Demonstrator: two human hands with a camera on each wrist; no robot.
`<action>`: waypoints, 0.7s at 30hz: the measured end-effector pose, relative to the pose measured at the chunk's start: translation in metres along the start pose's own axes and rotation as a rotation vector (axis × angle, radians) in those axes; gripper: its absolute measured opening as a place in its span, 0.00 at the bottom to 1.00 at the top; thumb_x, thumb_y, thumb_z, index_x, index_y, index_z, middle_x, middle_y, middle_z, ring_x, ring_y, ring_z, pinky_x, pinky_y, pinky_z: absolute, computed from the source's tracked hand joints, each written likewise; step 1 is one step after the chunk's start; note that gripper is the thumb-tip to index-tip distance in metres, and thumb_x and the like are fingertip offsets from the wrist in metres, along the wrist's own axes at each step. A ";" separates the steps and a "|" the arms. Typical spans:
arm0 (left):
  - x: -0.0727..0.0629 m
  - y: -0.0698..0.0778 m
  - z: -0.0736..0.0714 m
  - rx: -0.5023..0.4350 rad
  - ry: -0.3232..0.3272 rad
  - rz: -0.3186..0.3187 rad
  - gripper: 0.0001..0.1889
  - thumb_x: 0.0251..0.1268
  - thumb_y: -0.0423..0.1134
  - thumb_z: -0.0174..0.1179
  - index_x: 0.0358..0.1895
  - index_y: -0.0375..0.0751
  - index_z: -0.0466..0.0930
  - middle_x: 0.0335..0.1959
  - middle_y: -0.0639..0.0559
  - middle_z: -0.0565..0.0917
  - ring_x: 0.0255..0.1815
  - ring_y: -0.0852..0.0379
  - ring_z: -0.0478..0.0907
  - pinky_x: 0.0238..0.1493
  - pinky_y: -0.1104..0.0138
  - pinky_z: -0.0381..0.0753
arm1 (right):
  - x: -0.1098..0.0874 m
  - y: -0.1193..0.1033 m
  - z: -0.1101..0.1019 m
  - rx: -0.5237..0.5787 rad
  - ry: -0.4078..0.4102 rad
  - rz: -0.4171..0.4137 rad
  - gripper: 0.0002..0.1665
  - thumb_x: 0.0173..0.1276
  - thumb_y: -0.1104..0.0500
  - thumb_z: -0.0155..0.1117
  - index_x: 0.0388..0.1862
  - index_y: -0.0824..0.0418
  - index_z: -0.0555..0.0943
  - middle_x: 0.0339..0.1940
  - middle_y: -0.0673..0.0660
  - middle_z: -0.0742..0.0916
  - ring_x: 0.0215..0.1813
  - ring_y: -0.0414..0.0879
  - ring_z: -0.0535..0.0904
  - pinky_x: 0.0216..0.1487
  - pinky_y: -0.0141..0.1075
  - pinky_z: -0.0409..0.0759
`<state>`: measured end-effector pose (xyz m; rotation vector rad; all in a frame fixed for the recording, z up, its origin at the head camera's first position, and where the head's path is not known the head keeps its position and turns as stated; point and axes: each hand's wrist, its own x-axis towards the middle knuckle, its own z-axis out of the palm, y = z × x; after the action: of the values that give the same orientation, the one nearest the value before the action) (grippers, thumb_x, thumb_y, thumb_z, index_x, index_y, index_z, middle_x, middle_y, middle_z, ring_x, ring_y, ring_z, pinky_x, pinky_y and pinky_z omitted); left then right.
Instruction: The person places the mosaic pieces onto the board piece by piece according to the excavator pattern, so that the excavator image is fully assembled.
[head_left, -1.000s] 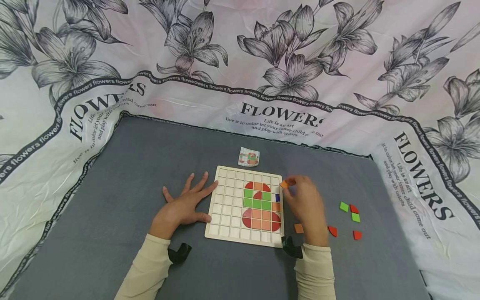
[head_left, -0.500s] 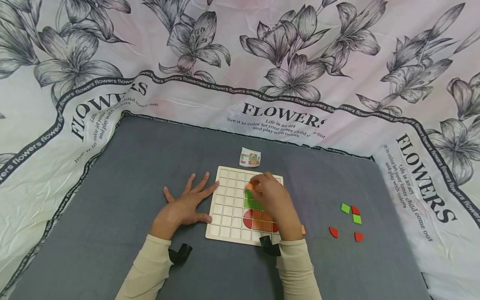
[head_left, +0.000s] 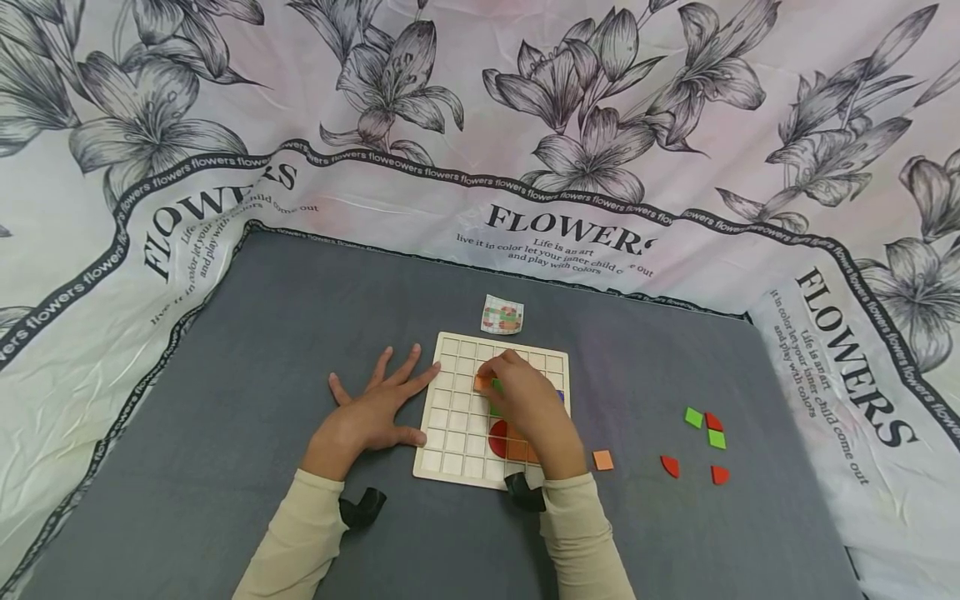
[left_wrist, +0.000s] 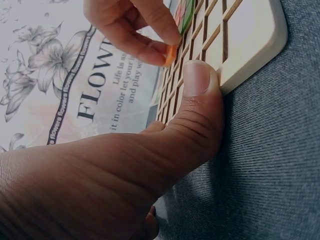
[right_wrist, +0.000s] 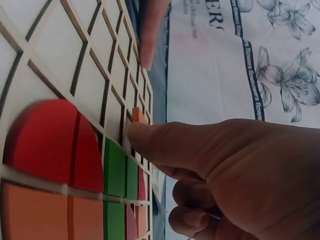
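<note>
A square wooden grid board (head_left: 450, 421) lies on the grey cloth. My right hand (head_left: 528, 400) is over its middle, pinching an orange square tile (head_left: 481, 383) between thumb and fingers. In the right wrist view this orange tile (right_wrist: 137, 115) stands on edge at the cells just beyond the green tiles (right_wrist: 115, 167). Red rounded pieces (right_wrist: 42, 140) and orange squares (right_wrist: 35, 212) fill nearby cells; my right hand hides part of the pattern from the head view. My left hand (head_left: 367, 421) spreads its fingers at the board's left side, the thumb (left_wrist: 197, 82) resting on the rim.
Behind the board lies a small printed pattern card (head_left: 502, 315). To the right are a loose orange tile (head_left: 603, 460), green tiles (head_left: 693, 417) and red quarter-round pieces (head_left: 670, 467). A flower-printed curtain (head_left: 420, 196) hangs along the table's back and sides.
My right hand has carried the orange tile from the board's right edge leftward over the pattern to the cells left of the green tiles. The left hand stays at the board's side.
</note>
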<state>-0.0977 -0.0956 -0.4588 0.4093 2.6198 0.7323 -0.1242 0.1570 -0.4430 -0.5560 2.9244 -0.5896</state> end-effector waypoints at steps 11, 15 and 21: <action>-0.001 0.001 -0.001 -0.006 -0.001 0.001 0.55 0.58 0.54 0.78 0.87 0.64 0.54 0.90 0.54 0.43 0.89 0.38 0.30 0.62 0.15 0.19 | 0.001 -0.004 0.004 -0.072 -0.005 -0.014 0.16 0.67 0.61 0.79 0.52 0.59 0.88 0.47 0.53 0.85 0.45 0.48 0.86 0.48 0.42 0.87; -0.001 0.001 -0.001 -0.007 0.001 0.002 0.55 0.58 0.53 0.78 0.87 0.63 0.54 0.90 0.54 0.43 0.89 0.38 0.30 0.62 0.15 0.19 | 0.000 -0.004 0.004 -0.062 0.012 -0.012 0.16 0.66 0.62 0.80 0.52 0.59 0.88 0.46 0.53 0.85 0.42 0.48 0.85 0.46 0.42 0.87; -0.001 0.001 -0.002 -0.012 0.004 0.006 0.55 0.58 0.53 0.78 0.87 0.63 0.54 0.90 0.53 0.43 0.89 0.38 0.30 0.61 0.15 0.19 | 0.001 -0.004 0.003 -0.061 0.016 -0.024 0.17 0.66 0.62 0.80 0.53 0.59 0.88 0.47 0.53 0.84 0.43 0.47 0.84 0.46 0.42 0.87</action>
<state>-0.0974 -0.0962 -0.4570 0.4123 2.6170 0.7515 -0.1230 0.1522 -0.4442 -0.5962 2.9639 -0.5113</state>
